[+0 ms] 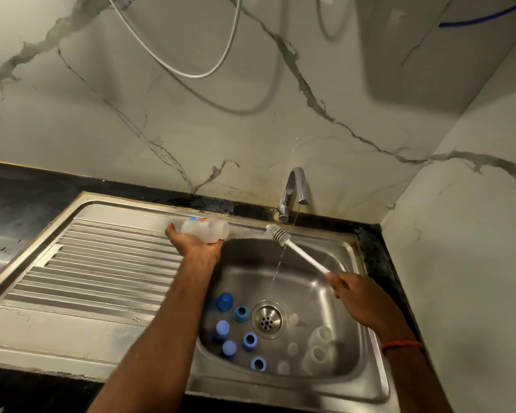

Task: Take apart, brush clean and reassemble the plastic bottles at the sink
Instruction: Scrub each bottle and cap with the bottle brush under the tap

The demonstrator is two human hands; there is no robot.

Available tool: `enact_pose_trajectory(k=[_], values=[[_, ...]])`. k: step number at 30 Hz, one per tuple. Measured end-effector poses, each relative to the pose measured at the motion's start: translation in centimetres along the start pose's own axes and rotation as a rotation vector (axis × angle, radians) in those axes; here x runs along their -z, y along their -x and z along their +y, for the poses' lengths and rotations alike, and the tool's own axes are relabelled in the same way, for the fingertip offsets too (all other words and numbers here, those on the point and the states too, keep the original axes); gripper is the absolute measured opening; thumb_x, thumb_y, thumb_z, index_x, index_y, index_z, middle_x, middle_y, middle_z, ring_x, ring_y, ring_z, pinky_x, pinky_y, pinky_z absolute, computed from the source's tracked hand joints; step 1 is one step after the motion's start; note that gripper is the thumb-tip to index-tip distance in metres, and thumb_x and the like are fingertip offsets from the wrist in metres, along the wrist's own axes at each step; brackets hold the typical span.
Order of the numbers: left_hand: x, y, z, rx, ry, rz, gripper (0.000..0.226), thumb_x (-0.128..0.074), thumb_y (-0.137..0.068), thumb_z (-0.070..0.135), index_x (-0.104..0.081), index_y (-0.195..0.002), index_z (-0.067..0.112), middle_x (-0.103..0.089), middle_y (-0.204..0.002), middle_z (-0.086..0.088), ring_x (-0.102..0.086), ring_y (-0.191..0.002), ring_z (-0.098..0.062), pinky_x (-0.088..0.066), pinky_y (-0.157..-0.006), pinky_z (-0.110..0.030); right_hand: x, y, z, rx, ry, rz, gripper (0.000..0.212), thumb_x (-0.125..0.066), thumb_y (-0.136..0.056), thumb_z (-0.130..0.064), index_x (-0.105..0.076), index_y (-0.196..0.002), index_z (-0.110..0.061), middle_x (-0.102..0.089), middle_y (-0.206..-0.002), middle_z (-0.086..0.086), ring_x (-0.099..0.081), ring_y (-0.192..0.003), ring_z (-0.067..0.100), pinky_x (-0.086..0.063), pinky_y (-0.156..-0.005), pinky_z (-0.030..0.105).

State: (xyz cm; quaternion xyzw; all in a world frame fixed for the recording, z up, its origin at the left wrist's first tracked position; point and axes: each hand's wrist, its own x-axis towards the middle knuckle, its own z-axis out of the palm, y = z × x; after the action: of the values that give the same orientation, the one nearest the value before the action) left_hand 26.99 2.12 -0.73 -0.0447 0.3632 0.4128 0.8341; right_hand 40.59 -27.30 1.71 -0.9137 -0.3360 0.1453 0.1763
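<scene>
1. the left hand (195, 245) curls round a translucent bottle (206, 229) from below. it holds the bottle on its side over the back-left edge of the sink (280, 387), with the open mouth facing right.
2. the right hand (355, 293) is clamped on the far end of a white brush (297, 249). the bristle head sits just beside the bottle's mouth, not yet inside it, and near the thin stream (282, 251) from the tap (292, 186).
3. the two hands are well apart, each gripping its own thing.
4. handling, as a judgement: the bottle looks light and thin-walled, so a hard squeeze would likely flex it. it is probably wet and therefore slippery. the safest hold is round the middle of the body, palm underneath, leaving the mouth free for the brush.
5. the brush handle looks stiff and the head soft. a grip at the far end gives reach but less control at the tip.
6. counted: one bottle in hand and one brush.
7. in the basin lie three blue dome caps (224, 301) and three blue rings (245, 344). a further blue shape by the left forearm is too blurred to name.
8. to the right of the drain lie about five clear pieces (315, 356). they are blurred, so that count is uncertain.
</scene>
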Motion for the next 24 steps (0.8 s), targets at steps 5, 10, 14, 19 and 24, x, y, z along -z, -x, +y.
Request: enact_pose_trajectory(k=[5, 10, 14, 19, 24], values=[[0.4, 1.1, -1.4, -0.010, -0.129, 0.068, 0.071, -0.053, -0.085, 0.076, -0.054, -0.128, 0.020, -0.063, -0.110, -0.009, -0.061, -0.107, -0.031, -0.053, -0.083, -0.043, -0.5, -0.7, 0.8, -0.079, 0.047, 0.181, 0.052, -0.026, -0.096, -0.064, -0.051, -0.079, -0.022, -0.061, -0.072, -0.001, -0.061, -0.073, 0.027, -0.051, -0.070, 0.039], [1.2, 1.2, -2.4, 0.067, -0.148, 0.031, 0.071, -0.060, -0.080, 0.076, -0.057, -0.124, 0.020, -0.066, -0.105, -0.006, -0.065, -0.088, -0.021, -0.047, -0.051, -0.024, -1.3, -1.2, 0.9, -0.110, 0.134, 0.246, 0.044, -0.026, -0.099, -0.062, -0.050, -0.086, -0.027, -0.066, -0.083, 0.005, -0.065, -0.085, 0.033, -0.046, -0.068, 0.037], [0.8, 1.2, -3.0, 0.046, -0.182, -0.056, 0.079, -0.078, -0.072, 0.065, -0.055, -0.126, 0.012, -0.063, -0.113, -0.014, -0.067, -0.097, -0.024, -0.057, -0.062, -0.025, -1.3, -1.7, 0.8, -0.113, 0.106, 0.254, 0.043, -0.030, -0.101, -0.057, -0.057, -0.092, -0.025, -0.059, -0.073, -0.001, -0.058, -0.073, 0.027, -0.041, -0.063, 0.034], [1.0, 0.2, -3.3, 0.057, -0.200, -0.228, 0.068, -0.084, -0.076, 0.030, -0.057, -0.132, 0.003, -0.063, -0.129, -0.025, -0.068, -0.109, -0.035, -0.062, -0.071, -0.033, -2.3, -1.6, 1.1, -0.012, -0.017, 0.242, 0.055, -0.028, -0.091, -0.065, -0.057, -0.080, -0.020, -0.063, -0.065, -0.003, -0.066, -0.069, 0.022, -0.053, -0.066, 0.043], [1.6, 0.2, -4.4, 0.064, -0.297, -0.289, 0.057, -0.078, -0.079, 0.021, -0.056, -0.129, 0.004, -0.060, -0.129, -0.027, -0.065, -0.114, -0.040, -0.063, -0.071, -0.036, -4.0, -1.0, 0.9, 0.094, -0.071, 0.254, 0.043, -0.032, -0.088, -0.069, -0.055, -0.093, -0.033, -0.062, -0.066, -0.012, -0.062, -0.066, 0.005, -0.052, -0.064, 0.037]])
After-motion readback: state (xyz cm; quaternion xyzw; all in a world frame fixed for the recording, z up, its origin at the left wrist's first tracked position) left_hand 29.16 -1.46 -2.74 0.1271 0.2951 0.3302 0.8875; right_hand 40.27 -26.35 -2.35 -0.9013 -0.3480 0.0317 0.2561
